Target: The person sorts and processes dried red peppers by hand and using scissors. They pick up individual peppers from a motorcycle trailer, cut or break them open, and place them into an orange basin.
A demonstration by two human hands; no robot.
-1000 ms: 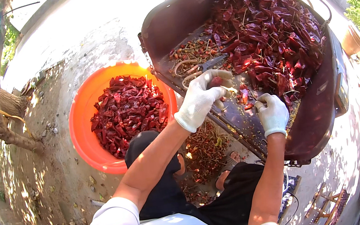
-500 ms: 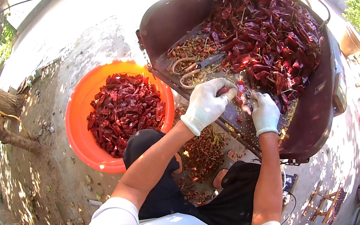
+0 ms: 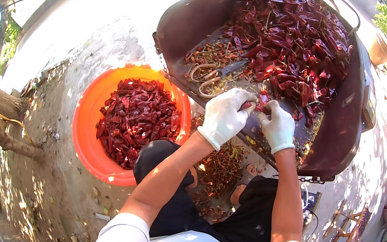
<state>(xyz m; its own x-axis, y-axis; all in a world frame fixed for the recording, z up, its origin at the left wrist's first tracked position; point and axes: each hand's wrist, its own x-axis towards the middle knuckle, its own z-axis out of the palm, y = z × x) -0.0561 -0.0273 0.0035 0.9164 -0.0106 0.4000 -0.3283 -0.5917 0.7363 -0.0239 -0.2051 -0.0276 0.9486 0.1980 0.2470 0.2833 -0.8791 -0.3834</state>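
My left hand (image 3: 228,115), in a white knit glove, has its fingers curled round a red dried chili piece over the front-left part of a dark metal bin (image 3: 173,14). Beside it, my right hand (image 3: 276,126), gloved too, pinches at a red chili piece (image 3: 264,99). A large heap of dried red chilies (image 3: 299,41) fills the bin's right and back. Scissors (image 3: 226,71) with beige handles lie among seeds and stems (image 3: 209,53) at its left. Left of the bin, an orange basin (image 3: 84,136) holds red chili pieces (image 3: 136,119).
My legs straddle a pile of stems (image 3: 220,166) on the concrete ground (image 3: 59,189). A tree trunk with branches (image 3: 11,109) stands at the left. A small wooden stool (image 3: 351,225) is at lower right. A chain (image 3: 313,178) hangs off the bin; terracotta-coloured pots (image 3: 376,48) stand beyond it.
My hands have drawn closer together. The left dropped slightly and its fingers curled further round the chili; the right moved a little leftward and up beside it.
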